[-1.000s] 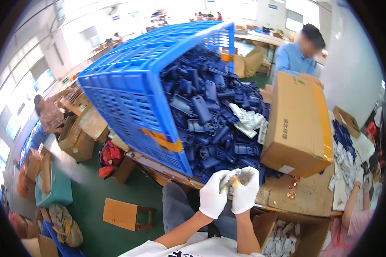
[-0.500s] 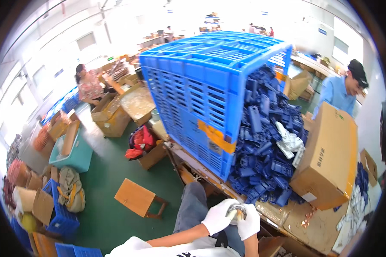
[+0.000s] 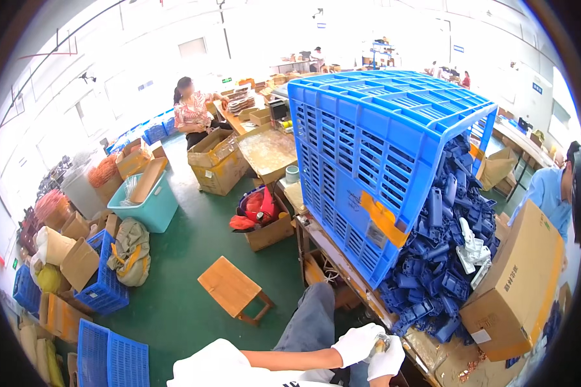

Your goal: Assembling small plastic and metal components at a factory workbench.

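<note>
Both my hands wear white gloves and meet low in the picture, above my lap and beside the workbench edge. My left hand (image 3: pixel 356 344) and my right hand (image 3: pixel 387 361) are closed on a small shiny roundish thing (image 3: pixel 382 344), silvery with a tan part. Its kind is too small and too covered by fingers to tell. Beyond my hands, a heap of dark blue plastic parts (image 3: pixel 426 258) spills from a blue plastic crate (image 3: pixel 348 187) tipped on its side on the workbench (image 3: pixel 452 366). A few white plastic parts (image 3: pixel 473 248) lie on the heap.
A cardboard box (image 3: pixel 513 284) stands at the heap's right, with a person in blue (image 3: pixel 542 193) behind it. Left of the bench are a wooden stool (image 3: pixel 232 287), a box with red cloth (image 3: pixel 268 229) and a turquoise tub (image 3: pixel 150 213). Another person (image 3: pixel 193 113) sits farther back.
The view has swung left, so the surroundings sit farther right in the picture. My hands stay together on the small thing, now lower in view.
</note>
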Tool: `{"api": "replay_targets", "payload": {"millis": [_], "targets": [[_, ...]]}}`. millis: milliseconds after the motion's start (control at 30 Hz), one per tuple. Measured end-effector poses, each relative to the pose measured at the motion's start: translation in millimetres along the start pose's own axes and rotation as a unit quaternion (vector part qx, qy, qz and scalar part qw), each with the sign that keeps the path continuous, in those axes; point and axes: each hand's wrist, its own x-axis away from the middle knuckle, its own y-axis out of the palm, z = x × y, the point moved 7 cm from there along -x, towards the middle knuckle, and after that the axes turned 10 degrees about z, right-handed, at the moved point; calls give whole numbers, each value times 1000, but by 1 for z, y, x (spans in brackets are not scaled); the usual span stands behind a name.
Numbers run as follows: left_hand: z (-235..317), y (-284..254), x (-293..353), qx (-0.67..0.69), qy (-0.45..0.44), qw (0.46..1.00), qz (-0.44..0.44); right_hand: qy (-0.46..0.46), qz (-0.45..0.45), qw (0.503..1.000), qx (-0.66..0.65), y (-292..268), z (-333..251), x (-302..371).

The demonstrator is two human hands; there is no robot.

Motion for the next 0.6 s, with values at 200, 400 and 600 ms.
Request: {"api": "replay_targets", "payload": {"millis": [200, 400, 600], "targets": [[14, 8, -6, -32, -46, 997, -56, -16, -44, 999, -3, -5, 2, -2], [10, 13, -24, 23, -7, 1000, -19, -80, -7, 996, -32, -17, -11, -5], [-15, 33, -22, 39, 12, 999, -2, -79, -46, 995, 46, -11, -4, 2]]}}
